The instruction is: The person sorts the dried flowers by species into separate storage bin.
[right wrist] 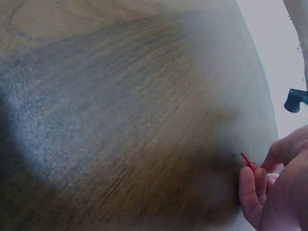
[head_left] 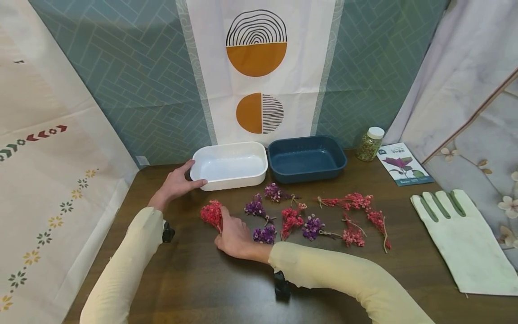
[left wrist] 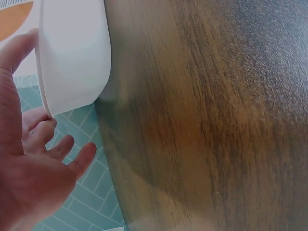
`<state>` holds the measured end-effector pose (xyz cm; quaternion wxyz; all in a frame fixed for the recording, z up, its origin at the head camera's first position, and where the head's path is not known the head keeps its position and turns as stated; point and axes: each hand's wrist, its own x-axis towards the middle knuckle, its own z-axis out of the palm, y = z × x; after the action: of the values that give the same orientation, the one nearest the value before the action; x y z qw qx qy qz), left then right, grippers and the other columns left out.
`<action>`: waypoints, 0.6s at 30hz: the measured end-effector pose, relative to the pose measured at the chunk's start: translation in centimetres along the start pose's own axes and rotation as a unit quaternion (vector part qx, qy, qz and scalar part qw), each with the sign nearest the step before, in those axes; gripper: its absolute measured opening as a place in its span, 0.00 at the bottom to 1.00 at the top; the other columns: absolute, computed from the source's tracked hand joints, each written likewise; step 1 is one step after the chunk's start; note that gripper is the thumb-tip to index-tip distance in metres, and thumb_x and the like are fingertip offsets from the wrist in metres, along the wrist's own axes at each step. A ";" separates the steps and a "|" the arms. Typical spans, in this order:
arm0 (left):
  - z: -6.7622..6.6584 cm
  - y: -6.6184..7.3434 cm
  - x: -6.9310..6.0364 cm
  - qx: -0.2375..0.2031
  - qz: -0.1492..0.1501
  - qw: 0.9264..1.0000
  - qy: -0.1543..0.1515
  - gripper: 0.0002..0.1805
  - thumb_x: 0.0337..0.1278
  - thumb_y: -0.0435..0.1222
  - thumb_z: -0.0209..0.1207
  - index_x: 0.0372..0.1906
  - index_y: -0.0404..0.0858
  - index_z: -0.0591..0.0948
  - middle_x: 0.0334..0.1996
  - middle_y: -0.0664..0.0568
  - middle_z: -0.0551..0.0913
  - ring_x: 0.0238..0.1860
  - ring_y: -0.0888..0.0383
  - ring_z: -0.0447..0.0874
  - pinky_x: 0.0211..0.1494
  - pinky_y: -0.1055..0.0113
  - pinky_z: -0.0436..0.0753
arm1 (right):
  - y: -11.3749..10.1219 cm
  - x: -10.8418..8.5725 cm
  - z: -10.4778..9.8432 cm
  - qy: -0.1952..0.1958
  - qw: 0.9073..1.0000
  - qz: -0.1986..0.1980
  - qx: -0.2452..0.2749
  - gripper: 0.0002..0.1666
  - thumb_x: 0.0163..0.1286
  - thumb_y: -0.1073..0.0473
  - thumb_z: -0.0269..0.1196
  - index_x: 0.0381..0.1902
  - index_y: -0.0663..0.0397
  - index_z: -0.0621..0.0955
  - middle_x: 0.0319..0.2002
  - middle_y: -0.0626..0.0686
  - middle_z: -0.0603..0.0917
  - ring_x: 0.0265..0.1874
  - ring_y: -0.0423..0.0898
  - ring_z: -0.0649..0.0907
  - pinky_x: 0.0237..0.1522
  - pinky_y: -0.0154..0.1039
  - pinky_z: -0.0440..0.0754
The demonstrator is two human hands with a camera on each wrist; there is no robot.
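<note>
My left hand (head_left: 176, 181) holds the left end of the white dish (head_left: 230, 183), thumb at the near rim and fingers at the far corner; the left wrist view shows the thumb and fingertips touching the dish (left wrist: 77, 57). My right hand (head_left: 235, 234) pinches a red flower bunch (head_left: 211, 213) below the dish's left part, its blossoms pointing left. In the right wrist view, red stems (right wrist: 248, 161) poke out between the curled fingers of the hand (right wrist: 284, 187).
A dark blue dish (head_left: 307, 172) adjoins the white one. Purple bunches (head_left: 312, 227) and red bunches (head_left: 292, 220) lie right of my right hand. Farther right are a jar (head_left: 369, 146), a printed packet (head_left: 404, 165) and white-green gloves (head_left: 465, 243).
</note>
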<state>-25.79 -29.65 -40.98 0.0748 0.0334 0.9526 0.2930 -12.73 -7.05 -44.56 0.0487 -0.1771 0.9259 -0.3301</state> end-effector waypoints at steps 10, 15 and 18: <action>0.0 0.1 0.0 -0.002 0.006 1.000 0.004 0.57 0.55 0.59 0.65 0.80 0.37 0.50 0.78 0.35 0.50 0.75 0.34 0.50 0.69 0.34 0.58 | 1.3 0.2 -1.4 -0.037 0.995 -0.049 0.074 0.51 0.54 0.72 0.64 0.76 0.60 0.59 0.21 0.47 0.79 0.19 0.40 0.76 0.24 0.36 0.75; 0.1 0.0 0.0 -0.003 0.004 1.000 0.005 0.57 0.55 0.60 0.65 0.80 0.37 0.50 0.77 0.34 0.51 0.74 0.33 0.51 0.69 0.34 0.59 | 1.9 0.1 -2.9 -0.054 0.990 -0.062 0.113 0.51 0.57 0.73 0.63 0.77 0.60 0.56 0.19 0.43 0.76 0.17 0.36 0.74 0.25 0.33 0.73; 0.1 -0.1 -0.1 -0.007 0.000 1.000 0.005 0.58 0.55 0.60 0.65 0.80 0.37 0.50 0.77 0.33 0.52 0.74 0.33 0.52 0.68 0.33 0.59 | 2.0 0.2 -3.8 -0.056 0.988 -0.073 0.123 0.51 0.57 0.73 0.64 0.77 0.60 0.56 0.21 0.43 0.77 0.19 0.36 0.76 0.27 0.33 0.75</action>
<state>-25.70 -29.63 -41.10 0.0707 0.0314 0.9510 0.2994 -14.25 -3.47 -42.86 0.0975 -0.2553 0.8587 -0.4336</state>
